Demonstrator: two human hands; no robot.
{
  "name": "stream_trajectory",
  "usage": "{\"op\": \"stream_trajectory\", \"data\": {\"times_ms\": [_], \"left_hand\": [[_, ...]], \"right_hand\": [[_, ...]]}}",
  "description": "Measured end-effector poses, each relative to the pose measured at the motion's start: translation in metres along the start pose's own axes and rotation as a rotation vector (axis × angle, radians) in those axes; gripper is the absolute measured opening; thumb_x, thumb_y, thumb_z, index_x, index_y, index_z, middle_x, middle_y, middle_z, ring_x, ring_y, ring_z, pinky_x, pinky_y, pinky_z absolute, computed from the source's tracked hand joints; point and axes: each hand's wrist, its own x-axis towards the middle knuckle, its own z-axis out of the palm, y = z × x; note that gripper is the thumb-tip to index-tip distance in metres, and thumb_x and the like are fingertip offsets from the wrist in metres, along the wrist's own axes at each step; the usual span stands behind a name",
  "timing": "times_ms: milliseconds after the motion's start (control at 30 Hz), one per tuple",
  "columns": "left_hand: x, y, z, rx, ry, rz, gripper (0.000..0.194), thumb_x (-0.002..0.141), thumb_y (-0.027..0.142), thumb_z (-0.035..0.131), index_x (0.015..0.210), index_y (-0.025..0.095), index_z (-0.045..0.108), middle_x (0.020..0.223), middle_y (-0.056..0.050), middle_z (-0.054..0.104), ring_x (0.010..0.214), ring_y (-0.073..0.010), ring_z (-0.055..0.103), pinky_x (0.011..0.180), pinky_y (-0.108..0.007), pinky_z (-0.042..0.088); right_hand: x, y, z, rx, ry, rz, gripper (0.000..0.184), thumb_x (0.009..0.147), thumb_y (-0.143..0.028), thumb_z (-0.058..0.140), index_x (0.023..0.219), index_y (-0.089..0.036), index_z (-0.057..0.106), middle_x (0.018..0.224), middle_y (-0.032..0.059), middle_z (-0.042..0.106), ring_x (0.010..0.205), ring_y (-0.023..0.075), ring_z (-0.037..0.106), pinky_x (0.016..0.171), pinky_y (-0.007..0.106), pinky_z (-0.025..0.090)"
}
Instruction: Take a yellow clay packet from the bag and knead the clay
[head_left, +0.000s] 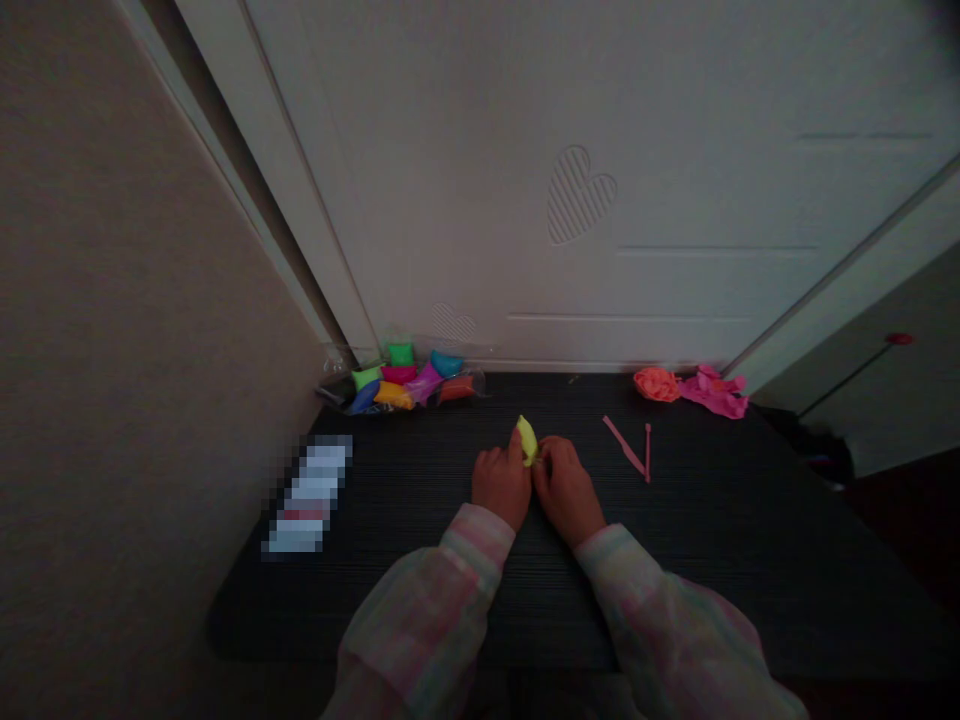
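Note:
Both of my hands meet over the middle of a dark table (675,560). My left hand (499,485) and my right hand (564,487) are closed, pinching a small yellow-green lump of clay (527,439) that sticks up between the fingertips. Pale striped sleeves cover both forearms. The lower part of the lump is hidden by my fingers.
A clear bag of several coloured clay packets (409,382) lies at the back left of the table. Two thin pink sticks (630,449) lie to the right of my hands. An orange clay rose (655,384) and pink clay pieces (716,391) sit at the back right. A blurred card (309,492) lies left. A white door stands behind.

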Motion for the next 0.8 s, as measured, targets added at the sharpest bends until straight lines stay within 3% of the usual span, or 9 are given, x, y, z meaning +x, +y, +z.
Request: {"op": "stream_trajectory", "data": {"times_ms": [333,800], "left_hand": [[-0.002,-0.005,0.000,0.029,0.037,-0.018,0.037,0.070,0.026,0.036,0.106,0.017,0.038,0.075,-0.003,0.055,0.071,-0.0172,0.047,0.062,-0.030,0.032],[-0.002,-0.011,0.002,-0.059,0.045,0.062,0.038,0.071,0.023,0.036,0.108,0.021,0.035,0.085,-0.002,0.053,0.076,-0.0150,0.045,0.068,-0.027,0.034]], "right_hand": [[-0.001,0.002,0.000,-0.076,-0.077,0.047,0.012,0.069,-0.017,0.032,0.080,-0.018,0.037,0.081,0.0045,0.047,0.072,0.0157,0.049,0.062,0.027,0.039],[-0.002,0.004,0.000,0.041,-0.047,-0.020,0.015,0.068,-0.015,0.034,0.081,-0.018,0.039,0.087,0.0060,0.047,0.081,0.0162,0.047,0.068,0.029,0.039]]}}
